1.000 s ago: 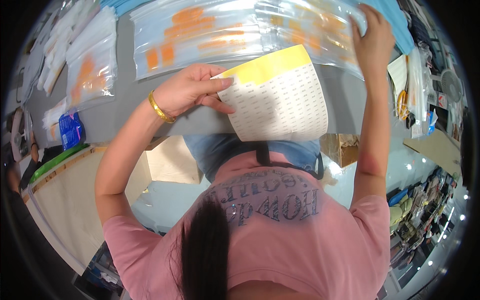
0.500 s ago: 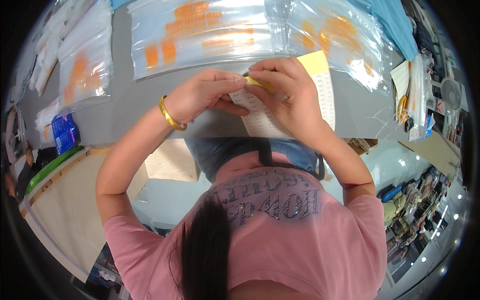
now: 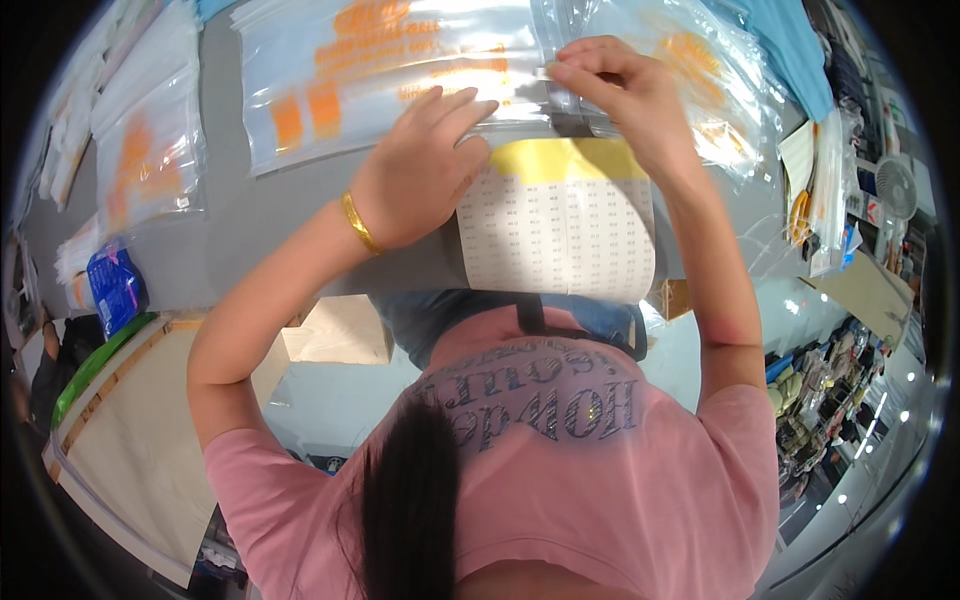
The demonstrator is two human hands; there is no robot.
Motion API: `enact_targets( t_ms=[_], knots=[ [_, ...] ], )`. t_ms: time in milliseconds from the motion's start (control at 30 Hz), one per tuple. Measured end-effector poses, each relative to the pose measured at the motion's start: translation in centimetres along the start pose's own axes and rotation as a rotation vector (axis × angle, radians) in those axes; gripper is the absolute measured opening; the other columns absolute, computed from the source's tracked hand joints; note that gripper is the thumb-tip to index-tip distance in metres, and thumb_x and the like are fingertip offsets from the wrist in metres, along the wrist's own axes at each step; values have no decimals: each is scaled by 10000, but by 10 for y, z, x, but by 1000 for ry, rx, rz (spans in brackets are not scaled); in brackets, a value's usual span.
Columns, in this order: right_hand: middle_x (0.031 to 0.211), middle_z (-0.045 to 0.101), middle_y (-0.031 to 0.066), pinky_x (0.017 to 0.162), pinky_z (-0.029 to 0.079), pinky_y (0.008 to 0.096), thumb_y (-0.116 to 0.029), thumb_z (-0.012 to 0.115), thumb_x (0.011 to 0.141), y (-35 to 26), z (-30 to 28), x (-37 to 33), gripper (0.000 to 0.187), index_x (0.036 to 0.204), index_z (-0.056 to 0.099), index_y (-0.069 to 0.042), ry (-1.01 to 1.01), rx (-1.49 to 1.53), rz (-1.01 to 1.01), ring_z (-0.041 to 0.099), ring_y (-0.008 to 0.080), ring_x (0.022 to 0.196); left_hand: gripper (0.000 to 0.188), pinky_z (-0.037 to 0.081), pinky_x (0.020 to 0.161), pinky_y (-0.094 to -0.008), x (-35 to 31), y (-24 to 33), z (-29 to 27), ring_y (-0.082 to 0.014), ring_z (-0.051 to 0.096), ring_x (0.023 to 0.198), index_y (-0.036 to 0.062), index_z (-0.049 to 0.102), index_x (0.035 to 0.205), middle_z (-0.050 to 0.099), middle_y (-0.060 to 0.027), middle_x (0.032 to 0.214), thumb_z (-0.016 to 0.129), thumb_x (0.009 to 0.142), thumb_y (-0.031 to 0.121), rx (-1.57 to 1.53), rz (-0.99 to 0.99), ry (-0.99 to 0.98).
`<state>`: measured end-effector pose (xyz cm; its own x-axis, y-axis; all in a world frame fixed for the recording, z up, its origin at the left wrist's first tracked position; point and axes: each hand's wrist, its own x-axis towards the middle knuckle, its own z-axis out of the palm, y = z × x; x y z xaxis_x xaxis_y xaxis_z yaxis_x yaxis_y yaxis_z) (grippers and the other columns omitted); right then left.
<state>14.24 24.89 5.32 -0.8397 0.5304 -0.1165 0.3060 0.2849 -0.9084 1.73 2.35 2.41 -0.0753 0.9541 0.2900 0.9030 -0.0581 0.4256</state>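
A white sticker sheet (image 3: 560, 230) with a yellow top band lies at the near edge of the grey table (image 3: 240, 220). My left hand (image 3: 425, 170), with a gold bangle on the wrist, rests flat on the sheet's top left corner and on the edge of a clear plastic bag (image 3: 400, 70) with orange print. My right hand (image 3: 615, 90) is raised above the sheet, its thumb and fingers pinched at the edge of the clear bags; whether a small sticker is between them I cannot tell.
More clear bags with orange print (image 3: 140, 150) lie at the left. A blue packet (image 3: 115, 285) sits at the table's left end. Papers, orange-handled scissors (image 3: 800, 215) and a small fan (image 3: 895, 185) are at the right. A cardboard box (image 3: 335, 330) stands below the table.
Both hands have left the sticker sheet's top edge. The right hand moved up onto the clear bags, and the left hand flattened onto the sheet's corner.
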Motion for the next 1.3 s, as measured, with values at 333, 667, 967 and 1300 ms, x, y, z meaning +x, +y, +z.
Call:
enact_targets(
  t_ms=[333,667,967,1300],
  knots=[
    [1062,688,75,937,415,408,-278,859,809,35,38,14,273,812,748,-29,51,-396,-264,586,237,1003,138,438,1058,-442,4,-8,19,-295,570,1198,12,683,908,621,-163,1393,606,839,103,111,10,37],
    [1136,702,79,983,341,461,-420,861,784,49,39,46,377,841,770,-58,250,-631,-321,540,328,1095,118,508,888,-406,12,-5,11,-280,629,986,44,704,890,711,-145,1220,644,910,144,-43,-50,116],
    [1060,756,96,952,407,469,-193,762,897,28,46,33,174,1002,766,-55,552,-1046,-663,619,304,1050,265,619,661,-278,-7,21,-33,-121,701,785,-8,686,1139,696,-40,954,593,1079,232,-1347,-898,-408],
    [970,768,189,586,536,373,-152,588,1048,3,-20,44,294,1228,663,69,319,300,-233,726,283,669,341,634,867,-314,-14,28,-42,-181,761,899,-50,629,1292,744,-106,1140,607,1070,209,-1438,-862,-430]
  ],
)
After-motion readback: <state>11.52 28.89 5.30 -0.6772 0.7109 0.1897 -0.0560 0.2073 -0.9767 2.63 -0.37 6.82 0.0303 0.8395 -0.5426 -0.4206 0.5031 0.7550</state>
